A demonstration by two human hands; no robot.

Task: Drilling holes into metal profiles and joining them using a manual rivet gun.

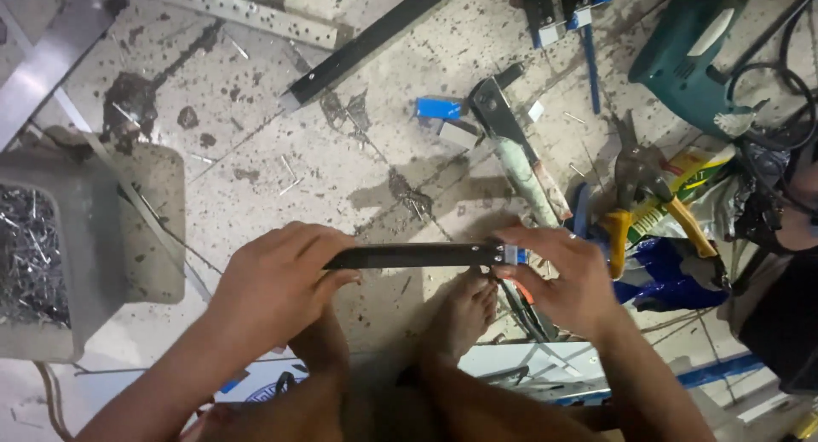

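A short black metal bar is held level between both hands above the stained floor. My left hand grips its left end, fingers curled over the top. My right hand pinches the right end, where a small blue piece shows at the tip. My bare feet are right below the bar.
A grey box of rivets or nails stands at the left. A hand riveter, yellow-handled snips, a teal power drill, a long black bar, perforated metal strips and cables lie around.
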